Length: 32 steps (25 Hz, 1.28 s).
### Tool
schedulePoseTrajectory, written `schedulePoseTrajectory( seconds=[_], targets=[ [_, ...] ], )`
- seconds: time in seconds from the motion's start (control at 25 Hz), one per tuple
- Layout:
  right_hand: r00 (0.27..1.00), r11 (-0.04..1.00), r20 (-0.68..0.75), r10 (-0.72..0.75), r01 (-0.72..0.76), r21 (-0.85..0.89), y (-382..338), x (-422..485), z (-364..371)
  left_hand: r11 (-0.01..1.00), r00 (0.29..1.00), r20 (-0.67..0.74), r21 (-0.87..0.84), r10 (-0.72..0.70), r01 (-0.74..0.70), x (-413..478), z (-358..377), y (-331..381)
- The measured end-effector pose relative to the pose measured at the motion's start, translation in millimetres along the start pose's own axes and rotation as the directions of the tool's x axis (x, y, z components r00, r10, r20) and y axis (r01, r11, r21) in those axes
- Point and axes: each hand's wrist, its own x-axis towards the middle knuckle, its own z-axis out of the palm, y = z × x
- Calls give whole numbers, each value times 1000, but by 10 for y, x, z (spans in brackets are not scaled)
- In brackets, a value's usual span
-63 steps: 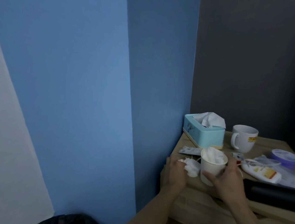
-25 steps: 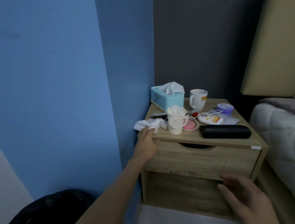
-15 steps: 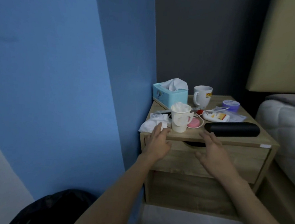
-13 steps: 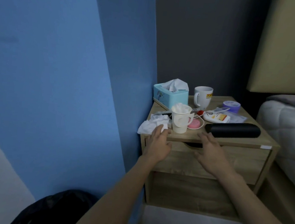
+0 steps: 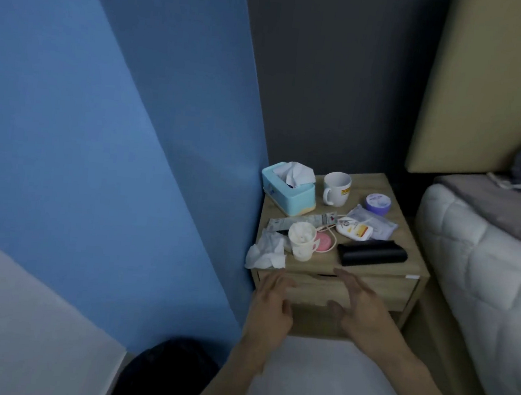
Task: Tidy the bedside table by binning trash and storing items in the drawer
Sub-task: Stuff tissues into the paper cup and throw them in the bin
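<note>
Drawn back from the bedside table (image 5: pixel 406 229) edge, left hand (image 5: pixel 271 308) and right hand (image 5: pixel 361 307) hover empty, fingers loose, before the closed drawer (image 5: pixel 380 291); the crumpled tissue (image 5: pixel 265 254) on its front-left corner probably wants one whole-wad pinch.

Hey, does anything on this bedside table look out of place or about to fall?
Yes. A crumpled tissue hangs over the front left corner of the table and might slip off. Right beside it, the cup is stuffed with white tissue. Nothing looks spilled or broken.
</note>
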Motion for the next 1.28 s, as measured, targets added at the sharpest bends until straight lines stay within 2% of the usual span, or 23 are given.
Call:
schedulePoseTrajectory(
  seconds=[0.16, 0.28, 0.4, 0.56, 0.72, 0.84, 0.96, 1.04, 1.12, 1.2, 1.28],
  targets=[
    [998, 997, 48, 29, -33, 76, -862, -706, -1190, 988, 988, 148, -139, -49, 70, -515, -1028, 1292],
    [998, 996, 36, 44, -47, 74, -1353, -1053, -1889, 960, 962, 237, -210, -133, 184, -741, -1659, 2129],
    [998, 997, 46, -42, 39, 64, -1740, -1268, -2366, 973, 980, 188, -206, -61, 100, -913, -2012, 2567],
    [982, 980, 82, -169, 159, 122, -2015, -1077, -2610, 971, 995, 62, -224, -73, 85, -838, -2247, 2732],
    [937, 951, 169, -305, 290, 108, -2224, -662, -2432, 958, 981, -51, -229, -188, 172, -754, -2357, 2609],
    [890, 916, 218, -401, 394, 78, -2458, -377, -2198, 932, 937, -143, -226, -318, 282, -714, -2519, 2516],
    [736, 892, 510, -446, 410, 188, -2687, -113, -1909, 870, 828, -290, -277, -481, 408, -763, -2710, 2391],
    [599, 835, 607, -523, 503, 223, -2858, 49, -1652, 789, 705, -354, -286, -615, 544, -917, -2798, 2279],
    [431, 732, 665, -610, 628, 265, -3067, 206, -1335, 695, 565, -417, -298, -712, 655, -1056, -2812, 2137],
    [213, 621, 735, -644, 707, 339, -3197, 323, -991, 593, 412, -478, -331, -776, 734, -1114, -2719, 2016],
    [79, 537, 762, -643, 755, 376, -3218, 453, -676, 505, 304, -483, -368, -821, 781, -1097, -2582, 1871]
  ],
)
